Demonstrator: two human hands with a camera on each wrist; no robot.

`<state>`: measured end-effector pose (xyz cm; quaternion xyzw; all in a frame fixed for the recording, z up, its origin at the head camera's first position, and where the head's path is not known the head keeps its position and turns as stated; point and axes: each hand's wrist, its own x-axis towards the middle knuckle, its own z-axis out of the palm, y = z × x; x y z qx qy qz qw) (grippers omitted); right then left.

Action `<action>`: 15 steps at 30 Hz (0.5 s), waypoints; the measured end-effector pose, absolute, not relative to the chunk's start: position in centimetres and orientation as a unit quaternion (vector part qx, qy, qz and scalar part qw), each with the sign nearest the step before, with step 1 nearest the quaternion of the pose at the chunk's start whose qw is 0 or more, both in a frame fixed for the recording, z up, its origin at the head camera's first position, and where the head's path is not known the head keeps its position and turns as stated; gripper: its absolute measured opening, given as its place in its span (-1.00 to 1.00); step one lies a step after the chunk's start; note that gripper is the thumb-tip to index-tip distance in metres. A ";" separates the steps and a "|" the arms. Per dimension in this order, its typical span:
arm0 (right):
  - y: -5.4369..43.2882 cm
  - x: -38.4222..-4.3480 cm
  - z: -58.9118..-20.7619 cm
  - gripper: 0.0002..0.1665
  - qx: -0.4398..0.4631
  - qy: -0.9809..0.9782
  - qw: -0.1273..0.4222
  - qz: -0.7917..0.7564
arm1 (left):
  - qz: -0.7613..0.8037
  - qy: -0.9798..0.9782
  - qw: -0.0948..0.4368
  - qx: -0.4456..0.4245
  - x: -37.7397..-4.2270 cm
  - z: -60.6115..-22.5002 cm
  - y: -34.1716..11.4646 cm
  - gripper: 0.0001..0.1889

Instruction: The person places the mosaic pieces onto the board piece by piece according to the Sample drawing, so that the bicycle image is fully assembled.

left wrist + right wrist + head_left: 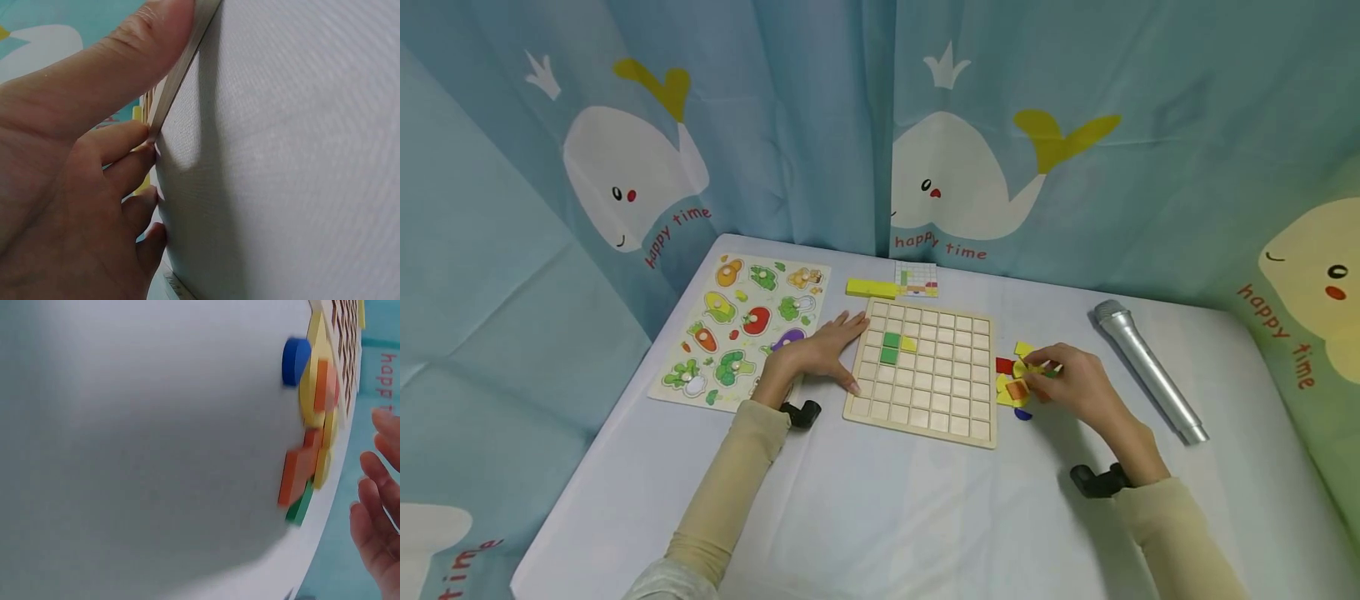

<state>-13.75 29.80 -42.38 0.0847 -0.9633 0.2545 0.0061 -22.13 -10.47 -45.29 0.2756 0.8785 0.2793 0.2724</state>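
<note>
A square, gridded wooden board (925,392) lies toward the tabletop (1045,300)'s far edge, the left hand (816,350) spread along its side. Smooth, flat coloured blocks (1004,366) heap rightward of it; the right hand (1071,379) curves over them, any pinch unclear. White cloth (880,517) stretches open to the near edge.

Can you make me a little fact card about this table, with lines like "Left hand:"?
Left hand: touching the left edge of the square pale wooden grid board
On the board: two green square tiles, one small yellow tile
Right hand: at the cluster of small coloured pieces; can't tell if it holds one
Left of the board: flat pale panel with vegetable pictures
Behind the board: long yellow block, small printed grid card
Far right: silver microphone, lying down
</note>
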 end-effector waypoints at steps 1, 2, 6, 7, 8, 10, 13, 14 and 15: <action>30.1 -13.7 -42.4 -0.68 0.086 -0.964 0.011 0.252 | 0.279 0.879 0.271 0.277 -22.1 -45.3 -10.5 0.30; 30.4 -13.7 -42.4 -0.68 0.085 -0.964 0.013 0.252 | 0.279 0.879 0.271 0.277 -22.1 -45.3 -10.5 0.30; 31.6 -13.6 -42.6 -0.67 0.078 -0.965 0.021 0.252 | 0.281 0.879 0.273 0.273 -22.1 -45.2 -10.4 0.30; 31.9 -13.6 -42.7 -0.67 0.074 -0.965 0.021 0.251 | 0.281 0.879 0.274 0.272 -22.0 -45.2 -10.4 0.30; 32.2 -13.6 -42.8 -0.67 0.072 -0.965 0.021 0.251 | 0.281 0.879 0.274 0.271 -22.0 -45.2 -10.4 0.30; 32.8 -13.6 -43.0 -0.68 0.068 -0.966 0.020 0.250 | 0.280 0.879 0.275 0.271 -22.1 -45.2 -10.4 0.30; 33.7 -13.6 -43.4 -0.68 0.061 -0.966 0.010 0.252 | 0.278 0.880 0.276 0.270 -22.1 -45.3 -10.4 0.30; 33.9 -13.6 -43.5 -0.68 0.058 -0.966 0.005 0.254 | 0.278 0.880 0.276 0.270 -22.1 -45.3 -10.4 0.30; 34.1 -13.6 -43.6 -0.68 0.057 -0.965 -0.001 0.254 | 0.277 0.880 0.277 0.269 -22.2 -45.3 -10.4 0.30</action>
